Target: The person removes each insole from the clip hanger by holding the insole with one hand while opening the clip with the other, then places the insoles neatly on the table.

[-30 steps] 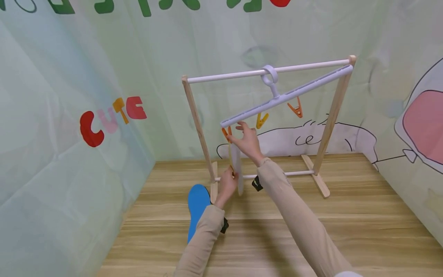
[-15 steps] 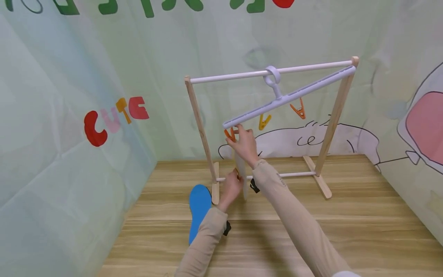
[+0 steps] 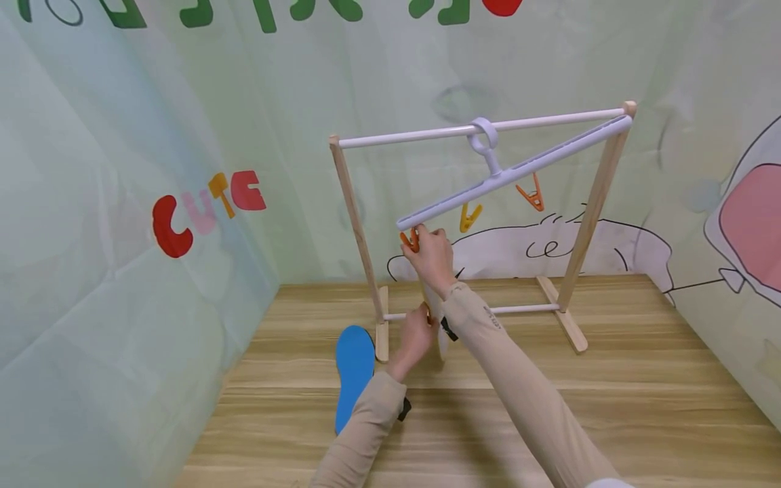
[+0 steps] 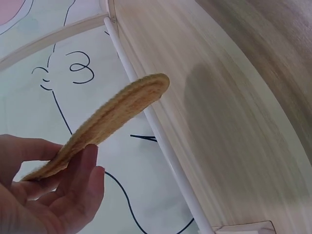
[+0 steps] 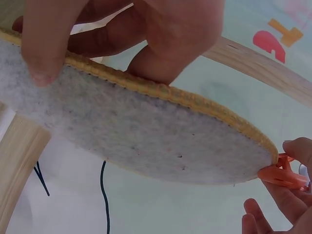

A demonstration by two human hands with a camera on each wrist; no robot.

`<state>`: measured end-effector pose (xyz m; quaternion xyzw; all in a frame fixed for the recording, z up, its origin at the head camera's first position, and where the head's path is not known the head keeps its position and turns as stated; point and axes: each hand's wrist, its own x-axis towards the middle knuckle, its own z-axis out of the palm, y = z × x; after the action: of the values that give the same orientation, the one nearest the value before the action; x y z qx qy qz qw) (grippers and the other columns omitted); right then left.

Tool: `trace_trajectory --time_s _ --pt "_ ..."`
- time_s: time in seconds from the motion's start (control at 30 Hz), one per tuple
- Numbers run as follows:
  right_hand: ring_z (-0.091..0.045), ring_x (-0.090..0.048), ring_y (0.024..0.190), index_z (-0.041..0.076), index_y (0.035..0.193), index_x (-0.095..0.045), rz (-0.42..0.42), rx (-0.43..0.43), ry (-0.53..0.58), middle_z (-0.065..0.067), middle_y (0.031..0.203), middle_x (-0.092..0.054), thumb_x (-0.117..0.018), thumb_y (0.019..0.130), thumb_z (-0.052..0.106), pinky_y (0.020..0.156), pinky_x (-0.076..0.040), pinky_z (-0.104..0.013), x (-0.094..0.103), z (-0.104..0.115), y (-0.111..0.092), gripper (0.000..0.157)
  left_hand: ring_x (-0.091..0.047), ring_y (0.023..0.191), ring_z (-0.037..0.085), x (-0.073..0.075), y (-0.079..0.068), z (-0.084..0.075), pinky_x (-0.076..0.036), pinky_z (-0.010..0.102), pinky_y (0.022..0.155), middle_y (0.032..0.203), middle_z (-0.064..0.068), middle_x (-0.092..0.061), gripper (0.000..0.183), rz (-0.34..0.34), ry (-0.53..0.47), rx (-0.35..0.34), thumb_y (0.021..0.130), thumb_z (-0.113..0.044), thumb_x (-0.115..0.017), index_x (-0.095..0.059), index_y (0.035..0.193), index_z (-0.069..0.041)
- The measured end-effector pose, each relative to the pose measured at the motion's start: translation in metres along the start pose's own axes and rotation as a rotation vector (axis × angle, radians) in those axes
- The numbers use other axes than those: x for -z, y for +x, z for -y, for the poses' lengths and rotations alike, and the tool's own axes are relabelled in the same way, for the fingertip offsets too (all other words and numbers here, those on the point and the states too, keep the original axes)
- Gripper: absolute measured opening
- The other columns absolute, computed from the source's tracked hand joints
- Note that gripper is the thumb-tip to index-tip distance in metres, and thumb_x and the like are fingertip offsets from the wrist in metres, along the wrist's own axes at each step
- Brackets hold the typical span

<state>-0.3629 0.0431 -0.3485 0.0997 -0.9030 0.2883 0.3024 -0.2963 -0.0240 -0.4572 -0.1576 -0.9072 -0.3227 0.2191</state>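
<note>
A thin insole with a tan stitched edge (image 4: 117, 107) and a grey felt side (image 5: 161, 136) hangs nearly upright below the left end of the lilac hanger (image 3: 518, 173). My left hand (image 3: 417, 335) pinches its edge between thumb and fingers. At its upper end my right hand (image 3: 434, 259) holds an orange clip (image 3: 410, 240) between thumb and fingers. In the right wrist view the clip's mouth (image 5: 275, 174) meets the tip of the insole. The sleeve and hand hide part of the insole in the head view.
The hanger tilts down to the left from the white bar (image 3: 403, 137) of a wooden stand (image 3: 598, 203). A yellow clip (image 3: 470, 218) and another orange clip (image 3: 533, 196) hang from it. A blue insole (image 3: 354, 369) lies on the wooden table (image 3: 659, 407), left of my forearms.
My left hand has shifted a little right and down, and the insole's lower end has swung the same way. My right hand stays at the orange clip, slightly lower.
</note>
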Motion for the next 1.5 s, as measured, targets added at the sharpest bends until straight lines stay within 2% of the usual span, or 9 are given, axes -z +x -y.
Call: trace_trajectory --time_s 0.17,0.37,0.47,0.6,0.8,0.93,1.27,1.5 --pt "-0.029 -0.057 0.072 0.009 0.075 -0.053 -0.041 0.035 -0.060 -0.008 0.064 -0.059 -0.065 0.079 0.033 0.056 -0.048 -0.041 -0.002 0.001 -0.001 0.027 -0.033 0.045 0.009 0.001 -0.003 -0.007 -0.023 0.019 0.039 0.052 0.000 -0.042 0.014 0.000 0.056 0.015 0.076 -0.002 -0.057 -0.047 0.066 -0.005" --pt "-0.027 -0.058 0.073 0.007 0.073 -0.057 -0.069 0.085 -0.125 -0.008 0.062 -0.060 -0.064 0.080 0.033 0.061 -0.047 -0.039 0.000 0.001 -0.002 0.027 -0.037 0.044 0.011 0.000 -0.004 -0.010 -0.027 0.021 0.037 0.049 0.002 -0.045 0.015 -0.043 0.095 -0.018 0.071 -0.001 -0.060 -0.047 0.064 -0.006" --pt "-0.027 -0.060 0.074 0.007 0.070 -0.058 -0.075 0.102 -0.142 -0.008 0.060 -0.060 -0.061 0.081 0.031 0.062 -0.046 -0.040 0.000 0.001 -0.003 0.027 -0.035 0.044 0.011 0.000 -0.004 -0.008 -0.025 0.020 0.038 0.049 0.000 -0.042 0.015 -0.049 0.080 -0.020 0.071 -0.002 -0.060 -0.047 0.063 -0.005" --pt "-0.026 -0.061 0.073 0.008 0.064 -0.055 -0.077 0.109 -0.148 -0.007 0.057 -0.058 -0.060 0.081 0.028 0.062 -0.043 -0.039 -0.001 0.000 -0.003 0.026 -0.032 0.044 0.008 0.000 -0.005 -0.005 -0.022 0.017 0.038 0.049 -0.004 -0.037 0.014 -0.023 0.031 0.000 0.072 -0.003 -0.058 -0.047 0.063 -0.005" --pt "-0.023 -0.059 0.062 0.009 0.058 -0.052 -0.120 0.145 -0.153 -0.004 0.051 -0.056 -0.059 0.080 0.025 0.057 -0.039 -0.036 -0.002 -0.002 -0.002 0.027 -0.030 0.042 0.005 0.001 -0.005 -0.001 -0.021 0.013 0.037 0.051 -0.004 -0.035 0.011 0.025 -0.069 0.013 0.074 0.002 -0.056 -0.049 0.066 -0.001" --pt "-0.022 -0.058 0.058 0.009 0.057 -0.054 -0.148 0.176 -0.169 -0.004 0.048 -0.055 -0.058 0.081 0.024 0.056 -0.038 -0.036 -0.002 -0.002 -0.001 0.028 -0.029 0.041 0.004 0.002 -0.005 0.002 -0.020 0.012 0.036 0.050 -0.003 -0.037 0.008 0.028 -0.122 0.022 0.073 0.006 -0.055 -0.050 0.067 0.003" --pt "-0.021 -0.059 0.062 0.010 0.059 -0.055 -0.106 0.157 -0.169 -0.003 0.050 -0.056 -0.057 0.083 0.025 0.059 -0.039 -0.037 -0.001 -0.001 0.001 0.028 -0.027 0.043 0.006 0.003 -0.004 0.011 -0.019 0.015 0.039 0.053 -0.001 -0.034 0.005 0.030 -0.142 0.049 0.073 0.011 -0.052 -0.053 0.073 0.006" --pt "-0.023 -0.060 0.067 0.009 0.061 -0.056 -0.077 0.140 -0.174 -0.005 0.053 -0.058 -0.057 0.083 0.025 0.061 -0.040 -0.038 0.001 0.001 0.001 0.028 -0.029 0.046 0.009 0.008 -0.005 0.014 -0.021 0.018 0.040 0.053 0.003 -0.039 0.008 0.043 -0.132 0.082 0.071 0.014 -0.052 -0.055 0.076 0.009"
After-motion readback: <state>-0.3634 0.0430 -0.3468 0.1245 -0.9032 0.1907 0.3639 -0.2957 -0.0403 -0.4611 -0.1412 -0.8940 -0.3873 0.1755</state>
